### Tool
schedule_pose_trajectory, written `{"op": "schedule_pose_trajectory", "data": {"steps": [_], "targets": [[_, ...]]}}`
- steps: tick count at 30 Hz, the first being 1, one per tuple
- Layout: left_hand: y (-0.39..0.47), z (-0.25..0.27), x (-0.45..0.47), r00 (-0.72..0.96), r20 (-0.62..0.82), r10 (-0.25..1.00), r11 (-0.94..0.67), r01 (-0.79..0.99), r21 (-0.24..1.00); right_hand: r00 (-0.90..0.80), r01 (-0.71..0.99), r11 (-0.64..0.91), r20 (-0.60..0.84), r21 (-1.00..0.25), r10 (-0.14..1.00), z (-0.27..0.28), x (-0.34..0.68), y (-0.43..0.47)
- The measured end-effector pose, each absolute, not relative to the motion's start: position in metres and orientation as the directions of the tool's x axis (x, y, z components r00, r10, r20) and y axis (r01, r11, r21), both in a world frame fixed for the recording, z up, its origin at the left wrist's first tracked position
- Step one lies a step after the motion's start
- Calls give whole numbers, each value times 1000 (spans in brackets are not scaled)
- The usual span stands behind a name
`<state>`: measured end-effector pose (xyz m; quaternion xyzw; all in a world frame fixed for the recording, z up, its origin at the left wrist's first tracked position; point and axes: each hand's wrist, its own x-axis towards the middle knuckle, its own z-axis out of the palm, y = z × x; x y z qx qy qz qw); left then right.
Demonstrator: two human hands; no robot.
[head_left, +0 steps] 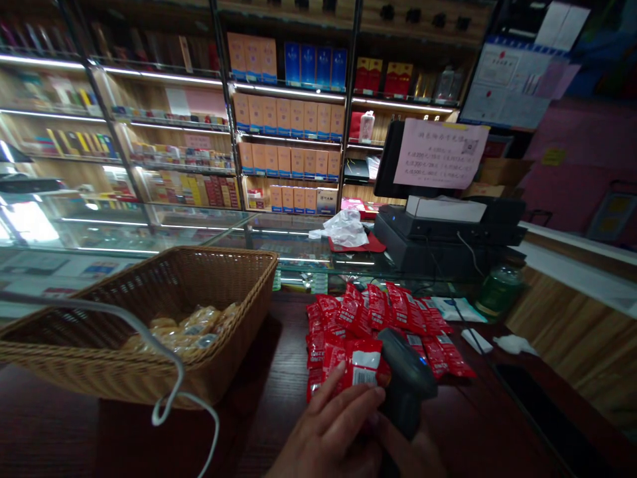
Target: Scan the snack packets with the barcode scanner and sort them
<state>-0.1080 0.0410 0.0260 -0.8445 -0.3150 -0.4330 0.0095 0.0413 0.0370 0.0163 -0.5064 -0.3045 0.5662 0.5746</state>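
Note:
Many small red snack packets (pixel 351 309) lie heaped on the dark counter. In front of them, one red packet (pixel 365 362) shows its white panel and barcode. My left hand (pixel 338 425) is on that packet, its fingers along the left side and lower edge; the thumb is hidden. My right hand (pixel 413 445), blurred and partly behind the left, is closed around the handle of a dark barcode scanner (pixel 408 365). The scanner's head is close beside the barcoded packet, on its right, with a small blue light on top.
A wicker basket (pixel 239 338) holding bagged pastries (pixel 199 325) stands left, a white cable (pixel 174 392) crossing it. Behind are a glass display case (pixel 209 226) and a cash register (pixel 418 226). A green jar (pixel 500 292) and dark phone-like slab (pixel 542 405) lie right.

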Motion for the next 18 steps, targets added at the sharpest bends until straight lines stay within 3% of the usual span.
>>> {"op": "schedule_pose_trajectory", "data": {"steps": [3, 5, 7, 9, 10, 12, 18], "targets": [[37, 25, -109, 337, 784, 521, -793, 532, 298, 189, -347, -182, -259, -920, 947, 10, 46, 38], [35, 22, -112, 140, 791, 595, -739, 483, 470, 202, -370, -178, -266, -912, 943, 9, 49, 38], [34, 22, -115, -60, 605, 794, -573, 261, 777, 220, -369, -181, -275, -912, 936, 12, 52, 39], [37, 25, -114, -50, 225, 973, -229, -78, 970, 225, -359, -172, -264, -917, 938, 17, 53, 39], [38, 27, -113, 11, 55, 998, -51, -213, 976, 220, -354, -160, -248, -921, 943, 20, 53, 39], [40, 31, -109, 87, -136, 987, 159, -372, 915, 233, -321, -130, -211, -938, 949, 22, 53, 39], [36, 34, -96, -55, -232, 971, 157, -584, 796, 338, -155, -121, -168, -980, 926, 14, 48, 41]]}}
